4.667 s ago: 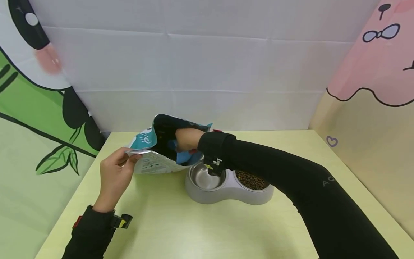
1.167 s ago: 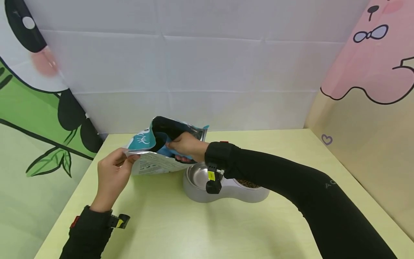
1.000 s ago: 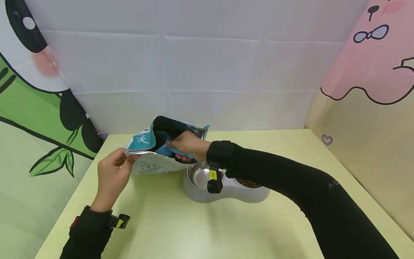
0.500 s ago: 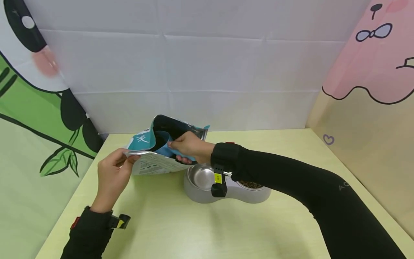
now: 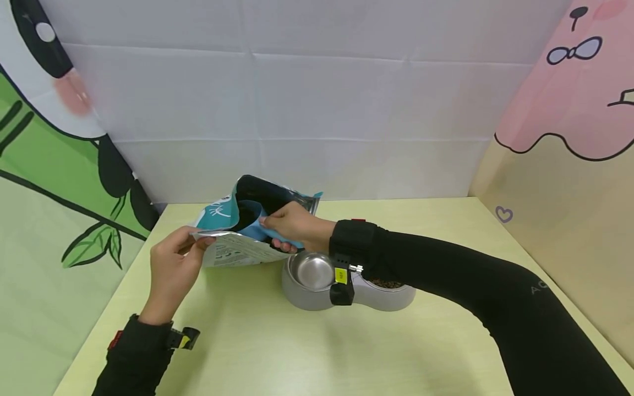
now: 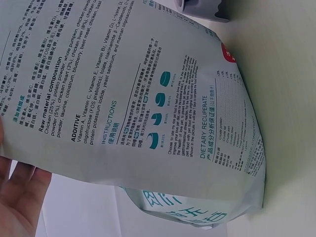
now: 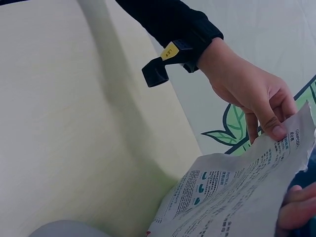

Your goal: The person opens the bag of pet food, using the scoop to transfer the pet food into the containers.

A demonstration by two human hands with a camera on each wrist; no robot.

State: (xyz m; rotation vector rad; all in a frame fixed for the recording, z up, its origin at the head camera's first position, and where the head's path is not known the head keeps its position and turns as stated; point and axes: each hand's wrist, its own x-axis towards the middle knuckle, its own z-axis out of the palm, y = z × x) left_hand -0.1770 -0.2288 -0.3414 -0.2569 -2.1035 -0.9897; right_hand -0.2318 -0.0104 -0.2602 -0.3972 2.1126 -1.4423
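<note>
A teal-and-white pet food bag lies tilted on the table with its dark mouth facing up and right. My left hand pinches the near edge of that mouth between thumb and fingers. At the opening, my right hand grips the handle of a blue scoop, whose cup sits inside the bag's mouth. What the cup contains is hidden. Printed feeding text covers the bag's panel in the left wrist view.
Right of the bag stands a grey double pet bowl. Its left metal dish shows bare steel, while brown kibble shows in the right one, partly behind my right wrist. A white sheet hangs behind the pale yellow table.
My right hand, earlier deeper inside the bag, has drawn back toward its opening with the blue scoop, then shifted slightly right. My left hand keeps its pinch on the bag's edge.
</note>
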